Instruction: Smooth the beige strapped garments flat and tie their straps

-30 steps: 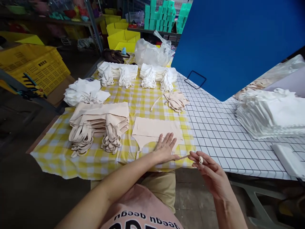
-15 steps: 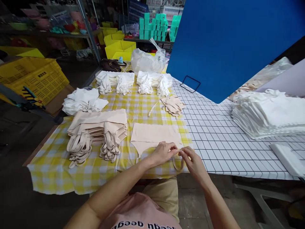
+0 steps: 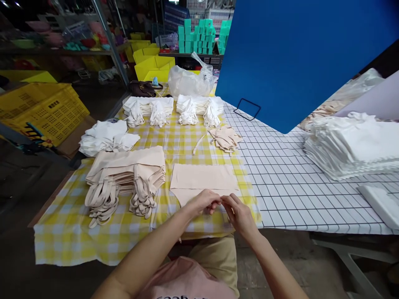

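Note:
A beige camisole-like garment piece (image 3: 204,176) lies flat on the yellow checked cloth in front of me. Over its lower right edge, my left hand (image 3: 207,201) is closed, its fingers curled and pinching. My right hand (image 3: 235,209) meets it fingertip to fingertip, also in a pinch. The thin beige strap between them is mostly hidden by the fingers. To the left sits a stack of beige pieces (image 3: 124,168), with bunched straps (image 3: 101,199) hanging toward me. Beyond the flat piece is a small beige heap (image 3: 226,138) with one loose strap (image 3: 198,144).
White strapped stacks (image 3: 199,106) and a clear plastic bag (image 3: 190,81) stand at the back. White pieces (image 3: 106,135) lie at left. A large blue board (image 3: 289,62) rises at right, near a tall white stack (image 3: 352,143). Yellow crates (image 3: 46,114) flank the table.
Both hands have moved left and slightly toward me, staying pinched together. The strap loop that hung below them is now hard to see. The view has shifted slightly.

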A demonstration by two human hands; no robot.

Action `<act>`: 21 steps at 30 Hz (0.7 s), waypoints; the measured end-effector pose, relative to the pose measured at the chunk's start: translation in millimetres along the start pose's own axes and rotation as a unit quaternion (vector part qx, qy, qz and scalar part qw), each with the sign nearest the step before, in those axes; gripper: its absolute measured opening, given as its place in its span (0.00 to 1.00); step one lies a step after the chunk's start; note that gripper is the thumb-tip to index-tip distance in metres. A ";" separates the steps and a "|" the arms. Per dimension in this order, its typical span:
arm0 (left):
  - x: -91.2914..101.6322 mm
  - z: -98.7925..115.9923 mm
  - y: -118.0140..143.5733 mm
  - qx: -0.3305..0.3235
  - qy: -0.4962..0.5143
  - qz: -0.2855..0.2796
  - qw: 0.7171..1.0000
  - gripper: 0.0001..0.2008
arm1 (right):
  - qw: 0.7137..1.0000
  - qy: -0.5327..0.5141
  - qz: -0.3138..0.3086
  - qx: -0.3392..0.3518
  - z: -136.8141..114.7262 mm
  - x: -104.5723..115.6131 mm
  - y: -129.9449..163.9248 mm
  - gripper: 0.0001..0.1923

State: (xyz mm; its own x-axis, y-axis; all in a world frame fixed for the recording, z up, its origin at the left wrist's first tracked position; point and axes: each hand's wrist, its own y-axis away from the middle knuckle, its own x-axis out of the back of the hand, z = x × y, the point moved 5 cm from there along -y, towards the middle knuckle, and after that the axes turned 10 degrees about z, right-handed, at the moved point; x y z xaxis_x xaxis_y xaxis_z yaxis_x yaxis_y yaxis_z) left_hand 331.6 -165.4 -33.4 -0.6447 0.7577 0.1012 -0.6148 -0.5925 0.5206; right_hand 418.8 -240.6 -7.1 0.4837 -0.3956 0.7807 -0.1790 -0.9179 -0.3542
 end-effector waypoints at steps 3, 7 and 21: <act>3.3 0.2 -6.5 -0.007 -0.028 -0.005 1.000 0.09 | 1.000 0.010 0.004 0.012 4.9 -1.6 -5.3 0.15; 16.5 6.9 -17.8 -0.071 -0.099 0.076 0.990 0.07 | 1.000 0.006 0.011 -0.018 20.7 -4.4 -18.0 0.13; 7.8 22.4 -43.3 -0.381 -0.535 0.139 0.741 0.10 | 0.991 0.109 -0.058 -0.051 43.0 -21.7 -48.2 0.13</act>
State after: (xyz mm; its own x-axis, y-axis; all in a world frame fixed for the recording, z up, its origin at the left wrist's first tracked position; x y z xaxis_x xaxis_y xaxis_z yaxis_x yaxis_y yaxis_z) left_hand 363.3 -127.7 -36.2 -0.3157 0.1174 0.9416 -0.8669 -0.4390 -0.2359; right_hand 453.9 -186.4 -29.1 0.3109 -0.2745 0.9099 -0.2249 -0.9514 -0.2102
